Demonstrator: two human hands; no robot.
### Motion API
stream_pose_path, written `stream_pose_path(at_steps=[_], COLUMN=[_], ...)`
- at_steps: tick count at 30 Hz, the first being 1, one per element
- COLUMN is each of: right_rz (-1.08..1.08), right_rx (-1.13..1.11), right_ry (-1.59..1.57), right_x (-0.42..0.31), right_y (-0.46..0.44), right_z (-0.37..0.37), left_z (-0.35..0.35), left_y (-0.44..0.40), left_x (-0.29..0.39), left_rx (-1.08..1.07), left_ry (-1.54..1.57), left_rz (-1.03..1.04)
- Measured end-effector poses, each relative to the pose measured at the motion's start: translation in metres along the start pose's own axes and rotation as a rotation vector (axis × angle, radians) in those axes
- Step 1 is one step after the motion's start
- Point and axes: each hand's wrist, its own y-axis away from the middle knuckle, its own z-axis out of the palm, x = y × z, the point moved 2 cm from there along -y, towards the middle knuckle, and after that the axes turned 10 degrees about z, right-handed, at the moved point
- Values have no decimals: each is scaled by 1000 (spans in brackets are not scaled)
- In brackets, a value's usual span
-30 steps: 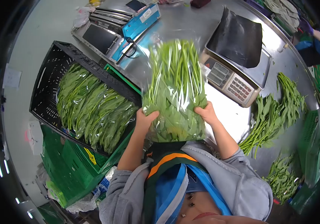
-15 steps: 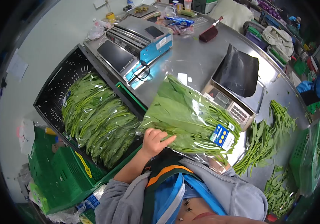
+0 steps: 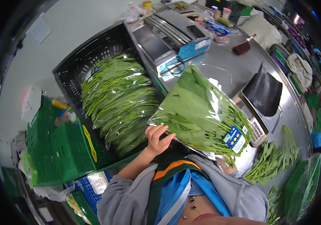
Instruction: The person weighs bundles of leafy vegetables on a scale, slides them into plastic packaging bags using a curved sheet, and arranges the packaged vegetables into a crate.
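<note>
Across the right half of the view, you have the steel table (image 3: 220,62) running away from you. Left of it, the black crate (image 3: 67,75), tilted in view, bagged greens (image 3: 119,93) packed in a row inside. Green crates (image 3: 61,153) lie below and left of it.

Held before your chest: the clear bag of leafy greens (image 3: 201,108), slanted, leaves toward the black crate, stems toward the scale (image 3: 258,133). Beyond the bag, the blue-sided machine (image 3: 195,48) stands on the table, black cable beside it. A dark, curved tray (image 3: 264,90) sits atop the scale.

Loose greens (image 3: 273,159) on the table, right of the bag. Farther off, a dark red brush (image 3: 242,47).

Your left hand (image 3: 158,140) touches the bag's near-left edge, fingers bent, thumb out toward the bag; cannot tell whether film is pinched. Your right hand (image 3: 226,166) is under the bag's stem end, mostly hidden; its fingers cannot be read.

Smallest: blue-and-white label (image 3: 235,139) on the bag, near the stems.
</note>
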Motion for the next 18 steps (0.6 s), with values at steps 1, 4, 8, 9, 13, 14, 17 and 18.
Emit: stream_pose_path(at_steps=[1,4,8,9,13,14,17,18], right_rz=[4,16,26,26,32,31,31,34], right_rx=[-14,-50,-81,-81,-113,-122,-152,-163], right_ry=[-3,-1,-1,3,2,4,-8,-12], right_x=[1,1,-2,-3,-5,-4,-5,-5], right_y=[-4,-14,-22,-24,-33,-37,-51,-54], right_z=[5,18,26,28,34,36,46,49], left_z=[-5,-17,-24,-22,-12,-9,-5,-6], left_y=[6,18,29,30,36,38,43,41], left_x=[-5,-15,-17,-16,-10,-8,-9,-13], left_rx=[0,21,22,21,-67,-112,-148,-130], left_ry=[-21,-53,-67,-60,-49,-35,-134,-122], left_rz=[-9,-67,-119,-122,-143,-110,-66,-55])
